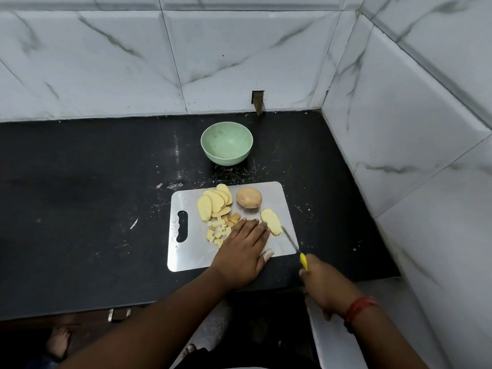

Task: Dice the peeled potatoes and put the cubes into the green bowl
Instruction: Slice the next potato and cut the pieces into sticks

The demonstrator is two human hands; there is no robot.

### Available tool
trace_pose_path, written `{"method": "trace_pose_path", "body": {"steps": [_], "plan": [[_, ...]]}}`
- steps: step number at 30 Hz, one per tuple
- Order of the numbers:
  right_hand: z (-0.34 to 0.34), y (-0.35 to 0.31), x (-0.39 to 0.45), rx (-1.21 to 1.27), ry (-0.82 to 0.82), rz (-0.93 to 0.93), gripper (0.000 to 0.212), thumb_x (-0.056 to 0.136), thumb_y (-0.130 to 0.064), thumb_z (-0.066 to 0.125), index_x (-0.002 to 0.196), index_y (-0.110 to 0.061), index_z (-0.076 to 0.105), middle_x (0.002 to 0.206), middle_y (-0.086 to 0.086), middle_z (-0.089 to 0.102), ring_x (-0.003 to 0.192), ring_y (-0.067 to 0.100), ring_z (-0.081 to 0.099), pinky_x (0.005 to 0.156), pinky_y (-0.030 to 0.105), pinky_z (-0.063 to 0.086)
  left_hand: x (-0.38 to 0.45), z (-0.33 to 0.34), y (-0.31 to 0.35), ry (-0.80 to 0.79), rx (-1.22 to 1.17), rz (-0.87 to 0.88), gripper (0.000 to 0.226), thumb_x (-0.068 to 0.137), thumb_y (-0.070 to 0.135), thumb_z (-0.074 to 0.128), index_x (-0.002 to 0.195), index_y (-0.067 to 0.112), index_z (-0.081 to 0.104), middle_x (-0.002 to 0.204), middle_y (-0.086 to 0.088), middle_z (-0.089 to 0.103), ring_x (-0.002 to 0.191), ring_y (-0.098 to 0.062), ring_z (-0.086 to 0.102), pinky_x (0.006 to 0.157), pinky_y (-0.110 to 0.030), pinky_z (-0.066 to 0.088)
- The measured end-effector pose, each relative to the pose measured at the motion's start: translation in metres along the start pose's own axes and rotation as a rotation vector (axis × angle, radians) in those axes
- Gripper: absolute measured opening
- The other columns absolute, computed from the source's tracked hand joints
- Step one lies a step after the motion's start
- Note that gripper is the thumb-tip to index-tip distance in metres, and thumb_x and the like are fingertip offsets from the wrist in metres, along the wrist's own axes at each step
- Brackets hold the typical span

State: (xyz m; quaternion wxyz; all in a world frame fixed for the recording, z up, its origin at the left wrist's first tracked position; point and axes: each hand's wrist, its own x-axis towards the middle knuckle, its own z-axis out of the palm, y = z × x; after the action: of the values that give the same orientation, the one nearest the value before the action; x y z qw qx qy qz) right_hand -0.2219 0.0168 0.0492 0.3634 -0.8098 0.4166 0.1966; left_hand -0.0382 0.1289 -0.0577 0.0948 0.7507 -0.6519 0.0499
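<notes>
A steel cutting board (191, 251) lies on the black counter. On it are several potato slices (214, 202), a whole potato (249, 197), a pile of small cubes (219, 231) and one slice lying flat (271, 221). My left hand (243, 251) lies flat on the board with straight fingers, its fingertips touching that slice's left edge. My right hand (323, 282) grips a yellow-handled knife (295, 247), whose blade points toward the slice's near end. The green bowl (226, 143) stands empty behind the board.
Marble-tiled walls close in the counter at the back and right. The counter's front edge runs just below the board. A bare foot (57, 342) shows on the floor at lower left.
</notes>
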Motion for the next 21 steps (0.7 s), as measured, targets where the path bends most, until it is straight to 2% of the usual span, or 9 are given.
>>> {"method": "trace_pose_path", "body": {"steps": [2, 5, 7, 12, 16, 21], "plan": [[-0.007, -0.003, 0.007, 0.058, 0.124, -0.015, 0.01, 0.103, -0.026, 0.041, 0.104, -0.016, 0.039, 0.1, 0.01, 0.057, 0.069, 0.019, 0.056, 0.046, 0.022, 0.041, 0.0, 0.0, 0.001, -0.01, 0.011, 0.009, 0.059, 0.108, 0.05, 0.032, 0.146, 0.01, 0.053, 0.151, -0.009, 0.05, 0.141, -0.03, 0.041, 0.124, -0.048, 0.024], [-0.01, -0.017, 0.032, 0.062, 0.256, -0.062, 0.011, 0.102, -0.025, 0.041, 0.105, -0.014, 0.04, 0.098, 0.013, 0.061, 0.08, 0.026, 0.061, 0.062, 0.035, 0.049, 0.001, -0.002, -0.002, -0.026, 0.035, 0.008, 0.06, 0.108, 0.05, 0.03, 0.146, 0.01, 0.054, 0.15, -0.009, 0.051, 0.142, -0.03, 0.041, 0.124, -0.052, 0.024], [-0.009, -0.026, 0.051, 0.029, 0.302, -0.083, 0.013, 0.1, -0.025, 0.044, 0.106, -0.013, 0.04, 0.101, 0.015, 0.064, 0.089, 0.033, 0.063, 0.071, 0.037, 0.05, 0.004, -0.004, -0.001, -0.018, 0.034, 0.016, 0.058, 0.108, 0.049, 0.031, 0.144, 0.01, 0.056, 0.148, -0.008, 0.053, 0.141, -0.03, 0.042, 0.124, -0.053, 0.023], [-0.004, -0.043, 0.083, -0.136, 0.313, -0.15, 0.033, 0.095, -0.033, 0.053, 0.119, -0.013, 0.04, 0.1, 0.014, 0.065, 0.089, 0.033, 0.063, 0.065, 0.034, 0.044, 0.011, -0.008, -0.004, -0.026, -0.035, 0.012, 0.058, 0.106, 0.047, 0.03, 0.14, 0.012, 0.06, 0.141, -0.005, 0.054, 0.139, -0.026, 0.044, 0.126, -0.048, 0.012], [-0.006, -0.037, 0.092, -0.231, 0.338, -0.187, 0.028, 0.095, -0.032, 0.052, 0.117, -0.017, 0.042, 0.095, 0.012, 0.065, 0.085, 0.032, 0.062, 0.065, 0.034, 0.046, 0.015, -0.01, -0.012, -0.07, -0.122, 0.026, 0.058, 0.107, 0.045, 0.028, 0.14, 0.01, 0.059, 0.139, -0.006, 0.053, 0.133, -0.024, 0.048, 0.127, -0.044, 0.011], [-0.013, -0.03, 0.099, -0.246, 0.305, -0.222, 0.026, 0.093, -0.031, 0.053, 0.115, -0.022, 0.044, 0.092, 0.009, 0.064, 0.081, 0.029, 0.061, 0.069, 0.035, 0.05, 0.017, -0.014, -0.018, -0.092, -0.178, 0.09, 0.055, 0.106, 0.045, 0.037, 0.141, 0.008, 0.058, 0.142, -0.009, 0.053, 0.132, -0.026, 0.048, 0.126, -0.042, 0.016]]}}
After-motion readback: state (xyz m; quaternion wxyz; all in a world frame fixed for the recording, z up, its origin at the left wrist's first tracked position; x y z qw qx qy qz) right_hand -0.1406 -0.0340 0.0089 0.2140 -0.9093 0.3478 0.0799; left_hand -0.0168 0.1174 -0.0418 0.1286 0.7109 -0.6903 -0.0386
